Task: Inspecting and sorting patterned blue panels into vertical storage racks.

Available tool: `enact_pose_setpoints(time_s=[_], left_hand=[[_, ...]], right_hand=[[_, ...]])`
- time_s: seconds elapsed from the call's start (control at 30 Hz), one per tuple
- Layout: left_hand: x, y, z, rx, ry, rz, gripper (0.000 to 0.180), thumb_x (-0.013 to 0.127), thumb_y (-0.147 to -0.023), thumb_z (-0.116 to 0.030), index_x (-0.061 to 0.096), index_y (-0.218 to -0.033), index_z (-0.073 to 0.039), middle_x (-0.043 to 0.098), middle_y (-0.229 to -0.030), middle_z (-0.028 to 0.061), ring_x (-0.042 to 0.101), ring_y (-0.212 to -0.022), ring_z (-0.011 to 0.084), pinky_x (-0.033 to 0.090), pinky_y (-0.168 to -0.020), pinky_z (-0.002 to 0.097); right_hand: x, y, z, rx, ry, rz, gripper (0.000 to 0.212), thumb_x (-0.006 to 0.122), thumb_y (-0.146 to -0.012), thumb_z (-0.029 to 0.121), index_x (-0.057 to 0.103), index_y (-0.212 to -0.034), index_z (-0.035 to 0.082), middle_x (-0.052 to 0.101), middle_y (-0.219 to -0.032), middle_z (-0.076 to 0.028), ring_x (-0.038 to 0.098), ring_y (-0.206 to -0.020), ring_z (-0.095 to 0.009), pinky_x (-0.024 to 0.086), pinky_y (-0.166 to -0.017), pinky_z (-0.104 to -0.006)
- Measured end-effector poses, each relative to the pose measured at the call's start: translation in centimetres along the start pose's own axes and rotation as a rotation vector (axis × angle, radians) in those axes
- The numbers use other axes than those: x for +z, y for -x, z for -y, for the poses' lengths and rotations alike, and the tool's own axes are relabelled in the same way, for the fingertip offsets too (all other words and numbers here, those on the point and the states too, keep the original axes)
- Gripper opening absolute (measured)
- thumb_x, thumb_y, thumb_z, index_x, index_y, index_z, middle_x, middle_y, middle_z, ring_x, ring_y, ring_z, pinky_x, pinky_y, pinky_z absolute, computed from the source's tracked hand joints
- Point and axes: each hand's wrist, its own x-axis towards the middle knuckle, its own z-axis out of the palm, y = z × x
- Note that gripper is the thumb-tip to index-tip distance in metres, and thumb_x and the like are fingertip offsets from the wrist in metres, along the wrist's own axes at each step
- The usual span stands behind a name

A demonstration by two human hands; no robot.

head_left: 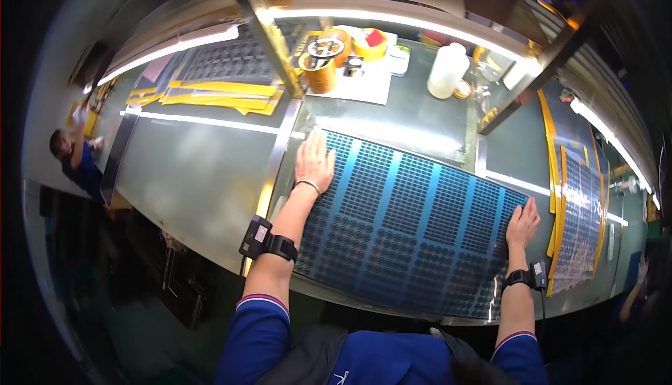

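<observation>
A large dark rectangular panel lies on the glass-topped workbench in front of me. Rows of small cells cover its far part and rows of round shapes its near part, with bright blue bands between the columns. My left hand rests at its far left corner, fingers stretched forward along the edge. At the far right corner my right hand touches the side edge, with its fingers extended. Both palms face partly down, so whether any fingertips reach under the panel is hidden. Each wrist wears a strapped black device.
Orange tape rolls sit on a white sheet at the back, beside a white plastic bottle. Yellow-edged patterned sheets lie right; more sheets lie far left. Metal posts rise behind the panel. Another person is at left.
</observation>
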Motion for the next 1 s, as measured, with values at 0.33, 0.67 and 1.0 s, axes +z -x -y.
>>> enact_pose_setpoints(time_s=[0.33,0.67,1.0], left_hand=[[2.3,-3.4,4.4,0.071,0.262,-0.09,0.037,0.05,-0.087,-0.011,0.052,-0.122,0.002,0.049,-0.129,0.0186,0.046,-0.121,0.0304,0.034,-0.103,0.0367],[4.8,-5.2,4.1,0.321,0.078,-0.108,0.039,0.037,-0.094,-0.019,0.049,-0.127,0.0,0.046,-0.134,0.0146,0.042,-0.124,0.0291,0.031,-0.105,0.0361],[3.8,-5.3,3.9,0.163,0.005,-0.097,0.04,0.039,-0.093,-0.02,0.049,-0.125,0.004,0.047,-0.131,0.0193,0.043,-0.123,0.0324,0.032,-0.104,0.0383]], right_hand=[[-5.2,6.0,-7.6,-0.093,-0.446,0.285,0.094,0.073,-0.063,0.056,0.038,-0.137,0.011,0.021,-0.147,-0.018,0.018,-0.135,-0.037,0.012,-0.111,-0.0472],[-14.7,18.4,-13.8,-0.006,-0.59,0.44,0.09,0.082,-0.056,0.037,0.043,-0.135,0.018,0.023,-0.148,-0.014,0.014,-0.137,-0.037,0.008,-0.109,-0.0539],[-14.5,19.9,-12.7,0.038,-0.518,0.507,0.092,0.079,-0.062,0.035,0.033,-0.14,0.02,0.012,-0.151,-0.01,0.006,-0.14,-0.03,0.004,-0.112,-0.0507]])
